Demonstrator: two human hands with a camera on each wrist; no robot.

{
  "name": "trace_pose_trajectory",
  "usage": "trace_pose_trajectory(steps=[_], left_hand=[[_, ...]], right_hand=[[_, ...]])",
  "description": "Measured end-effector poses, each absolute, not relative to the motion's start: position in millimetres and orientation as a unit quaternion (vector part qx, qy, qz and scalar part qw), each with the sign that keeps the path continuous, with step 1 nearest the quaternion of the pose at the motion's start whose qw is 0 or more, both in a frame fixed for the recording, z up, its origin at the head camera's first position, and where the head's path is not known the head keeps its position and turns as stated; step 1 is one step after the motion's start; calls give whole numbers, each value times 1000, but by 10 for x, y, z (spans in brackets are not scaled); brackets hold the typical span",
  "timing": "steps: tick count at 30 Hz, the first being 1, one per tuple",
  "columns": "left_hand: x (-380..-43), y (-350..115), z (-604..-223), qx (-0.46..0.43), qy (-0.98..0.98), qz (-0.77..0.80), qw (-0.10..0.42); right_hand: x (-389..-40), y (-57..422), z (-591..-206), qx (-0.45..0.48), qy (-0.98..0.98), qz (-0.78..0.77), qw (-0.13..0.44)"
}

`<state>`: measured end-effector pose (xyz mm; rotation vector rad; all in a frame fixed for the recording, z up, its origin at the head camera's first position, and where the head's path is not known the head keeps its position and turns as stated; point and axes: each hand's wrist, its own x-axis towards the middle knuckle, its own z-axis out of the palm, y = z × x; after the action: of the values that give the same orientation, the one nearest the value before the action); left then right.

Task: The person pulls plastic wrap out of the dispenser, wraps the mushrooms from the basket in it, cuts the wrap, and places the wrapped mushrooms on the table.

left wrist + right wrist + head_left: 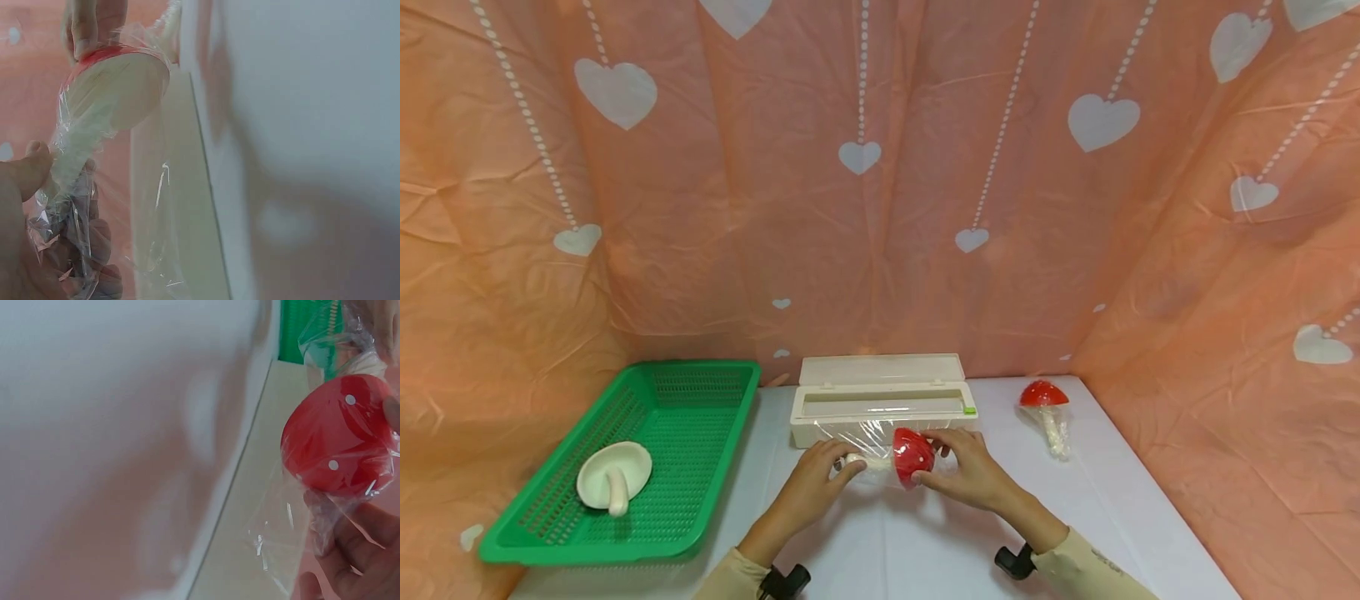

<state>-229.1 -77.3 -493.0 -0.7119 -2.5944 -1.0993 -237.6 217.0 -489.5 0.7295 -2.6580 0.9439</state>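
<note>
A toy mushroom with a white-spotted red cap is held sideways in front of the dispenser, wrapped in clear plastic film. My left hand grips the pale stem through the film, thumb on one side and fingers on the other. At the cap end, my right hand holds the red cap between thumb and fingers. Loose film hangs off the cap and stem in both wrist views. Directly behind is a cream film dispenser box with its lid raised.
A green basket on the left holds a pale mushroom lying stem up. To the right lies another red-capped mushroom in film. The white-covered table meets a peach curtain with hearts behind.
</note>
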Motion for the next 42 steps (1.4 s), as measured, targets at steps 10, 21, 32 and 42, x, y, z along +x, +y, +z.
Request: trace_pose_trajectory(steps=[10,21,32,42], left_hand=[[-2446,-736,-4997,-229,-897,-363,110],[-2503,-711,-4988,-246,-903,-334,113],[-2571,-776,-5031,-259,-893,-356,88],[-2570,-801,-5135,-238,-888,-385,77]], right_hand=[[-2569,2178,-5012,243,-906,330,107],[-2576,2221,-4943,274,-882,282,258],[-2574,2170,-4995,398,-873,213,184],[-2578,2078,-5056,364,-889,217,177]])
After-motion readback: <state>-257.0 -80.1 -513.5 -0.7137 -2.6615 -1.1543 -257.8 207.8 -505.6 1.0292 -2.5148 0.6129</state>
